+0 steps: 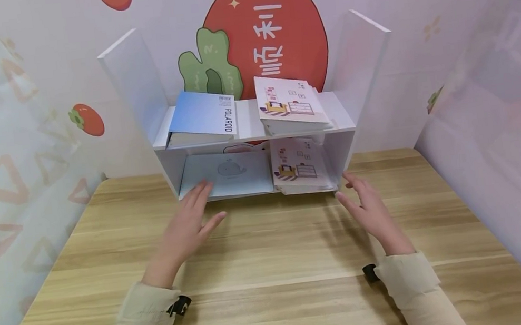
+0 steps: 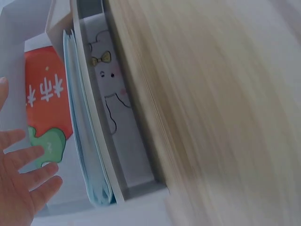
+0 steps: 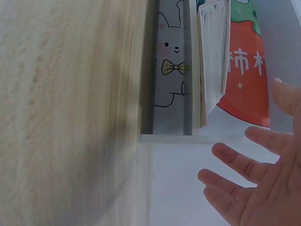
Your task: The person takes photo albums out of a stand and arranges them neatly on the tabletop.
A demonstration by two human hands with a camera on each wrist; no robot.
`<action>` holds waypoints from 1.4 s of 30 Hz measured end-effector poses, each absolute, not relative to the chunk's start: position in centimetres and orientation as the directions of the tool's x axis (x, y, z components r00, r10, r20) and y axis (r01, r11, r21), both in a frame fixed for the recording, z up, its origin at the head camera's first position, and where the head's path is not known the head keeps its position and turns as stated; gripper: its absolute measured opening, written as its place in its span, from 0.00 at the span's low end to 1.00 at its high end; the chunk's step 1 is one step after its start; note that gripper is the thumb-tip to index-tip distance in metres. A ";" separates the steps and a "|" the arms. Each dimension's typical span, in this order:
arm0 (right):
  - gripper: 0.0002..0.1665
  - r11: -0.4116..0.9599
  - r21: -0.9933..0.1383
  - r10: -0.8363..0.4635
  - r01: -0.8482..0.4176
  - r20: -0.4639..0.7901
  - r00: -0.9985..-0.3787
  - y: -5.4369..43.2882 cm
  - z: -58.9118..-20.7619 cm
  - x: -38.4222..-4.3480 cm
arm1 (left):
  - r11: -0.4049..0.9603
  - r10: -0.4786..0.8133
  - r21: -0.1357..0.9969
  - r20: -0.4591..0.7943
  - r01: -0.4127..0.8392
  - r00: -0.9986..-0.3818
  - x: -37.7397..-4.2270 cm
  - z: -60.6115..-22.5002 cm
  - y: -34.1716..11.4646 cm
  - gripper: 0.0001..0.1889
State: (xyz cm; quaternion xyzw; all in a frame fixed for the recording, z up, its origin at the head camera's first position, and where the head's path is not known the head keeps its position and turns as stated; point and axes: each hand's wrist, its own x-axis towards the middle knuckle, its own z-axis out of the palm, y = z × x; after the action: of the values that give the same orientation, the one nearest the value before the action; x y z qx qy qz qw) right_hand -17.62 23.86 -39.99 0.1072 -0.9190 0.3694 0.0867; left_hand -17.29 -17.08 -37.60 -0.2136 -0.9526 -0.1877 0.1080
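A white two-tier desktop shelf (image 1: 253,138) stands at the back of the table. On its upper tier lie a blue album marked POLAROID (image 1: 203,114) and a pale album with furniture drawings (image 1: 289,102). The lower tier holds a light blue album with a whale (image 1: 228,172) and a matching furniture-print album (image 1: 301,166). My left hand (image 1: 188,225), fingers extended, is before the lower left of the shelf; whether it touches the whale album is unclear. Fingers apart, my right hand (image 1: 370,206) is near the shelf's lower right corner, holding nothing.
The wood-grain table (image 1: 271,267) extends toward me. A wall covering with red fruit prints (image 1: 270,29) hangs behind the shelf, and patterned sheets (image 1: 17,156) enclose both sides. Tall side panels (image 1: 130,81) rise above the upper tier.
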 end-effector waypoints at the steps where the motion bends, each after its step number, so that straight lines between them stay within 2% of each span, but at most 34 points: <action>1: 0.36 0.699 -0.668 -0.131 -0.256 0.233 -0.964 23.8 -40.0 -17.7 | 0.833 0.365 0.325 0.283 0.447 -0.887 -17.4 -37.6 -16.8 0.41; 8: 0.34 0.687 -0.698 -0.097 -0.202 0.188 -0.977 23.7 -40.5 -18.8 | 0.783 0.357 0.445 0.250 0.434 -0.900 -18.2 -37.9 -14.8 0.41; 17: 0.32 0.667 -0.722 -0.069 -0.187 0.190 -0.979 23.0 -40.5 -19.8 | 0.710 0.315 0.583 0.241 0.396 -0.918 -19.8 -38.0 -12.3 0.41; 28: 0.29 0.634 -0.754 -0.020 -0.170 0.205 -0.979 22.9 -40.6 -20.4 | 0.607 0.294 0.702 0.237 0.372 -0.926 -21.6 -38.3 -9.3 0.37; 37: 0.31 0.643 -0.759 0.001 -0.105 0.138 -0.990 22.3 -40.6 -20.7 | 0.514 0.295 0.773 0.248 0.372 -0.923 -22.5 -38.9 -7.3 0.35; 42: 0.33 0.643 -0.761 0.000 -0.088 0.115 -0.993 22.1 -40.5 -21.0 | 0.488 0.272 0.808 0.219 0.330 -0.937 -22.9 -39.2 -6.4 0.34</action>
State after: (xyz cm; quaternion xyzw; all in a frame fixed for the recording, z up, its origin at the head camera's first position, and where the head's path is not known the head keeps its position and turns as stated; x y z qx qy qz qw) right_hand -20.97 22.09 -40.50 0.0244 -0.9049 0.4217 0.0524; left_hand -22.95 -6.38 -39.17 -0.1746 -0.8621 -0.4747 0.0307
